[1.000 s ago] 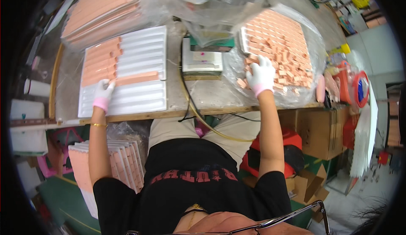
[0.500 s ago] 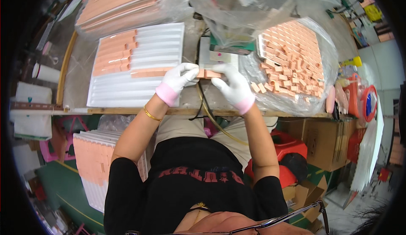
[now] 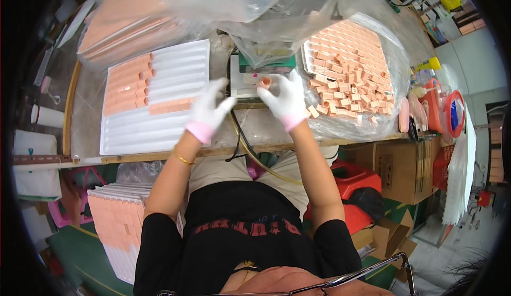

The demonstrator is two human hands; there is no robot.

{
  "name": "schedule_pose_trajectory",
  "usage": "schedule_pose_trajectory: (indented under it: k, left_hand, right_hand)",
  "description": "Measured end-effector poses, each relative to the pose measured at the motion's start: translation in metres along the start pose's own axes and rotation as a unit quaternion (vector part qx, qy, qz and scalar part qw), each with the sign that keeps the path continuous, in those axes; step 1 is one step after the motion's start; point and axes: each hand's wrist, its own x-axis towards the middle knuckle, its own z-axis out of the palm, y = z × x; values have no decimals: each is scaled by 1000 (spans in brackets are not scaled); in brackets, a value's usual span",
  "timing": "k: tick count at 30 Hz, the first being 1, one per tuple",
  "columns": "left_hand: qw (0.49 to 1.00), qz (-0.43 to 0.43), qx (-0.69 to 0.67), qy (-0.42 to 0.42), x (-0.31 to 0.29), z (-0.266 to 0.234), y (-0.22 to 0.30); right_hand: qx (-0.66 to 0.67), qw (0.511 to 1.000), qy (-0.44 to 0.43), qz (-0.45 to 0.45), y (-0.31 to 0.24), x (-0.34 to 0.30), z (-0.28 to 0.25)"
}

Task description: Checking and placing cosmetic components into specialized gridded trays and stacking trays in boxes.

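Both my hands wear white gloves with pink cuffs. My right hand (image 3: 286,100) pinches a small peach block (image 3: 264,82) with a round hole in its end, over the space in front of a green box. My left hand (image 3: 209,108) has its thumb and fingers apart, with nothing visible between them. It is beside the right end of a short row of peach blocks (image 3: 171,106) in a white ridged tray (image 3: 154,134). More filled rows (image 3: 126,87) take up the tray's left part. A heap of loose peach blocks (image 3: 351,91) lies to the right, on clear plastic.
Plastic sheeting (image 3: 255,3) hangs over the back of the table and partly covers stacked filled trays (image 3: 128,24). A green box (image 3: 271,63) stands behind a pale flat device (image 3: 242,85). A hose (image 3: 246,146) drops past the wooden front edge (image 3: 234,150). A red stool (image 3: 356,181) is below right.
My hands have moved apart from the row they held between them. The left is now open near the tray's row, and the right holds a single block. The whole view has shifted slightly.
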Motion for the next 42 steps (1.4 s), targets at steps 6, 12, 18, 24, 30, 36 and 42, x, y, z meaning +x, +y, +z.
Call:
schedule_pose_trajectory:
  k: [6, 12, 18, 24, 30, 36, 42]
  left_hand:
    - [865, 44, 500, 22, 6, -43, -57]
    - [874, 195, 439, 77, 4, -50, -58]
    - [967, -83, -239, 25, 13, -15, -30]
    - [893, -83, -425, -123, 17, 27, -4]
    - [885, -127, -406, -188, 16, 17, 6]
    - [922, -113, -350, -121, 2, 35, 4]
    - [836, -113, -519, -138, -9, 27, -1]
  right_hand:
    - [-45, 999, 21, 20, 20, 35, 30]
    - [-306, 948, 70, 52, 65, 29, -38]
    - [-430, 898, -70, 59, 96, 16, -66]
    - [24, 999, -22, 12, 17, -7, -45]
    - [-2, 980, -107, -167, -11, -6, -25]
    - [-88, 962, -109, -233, -15, -16, -23]
    - [209, 968, -120, -69, -2, -23, 0]
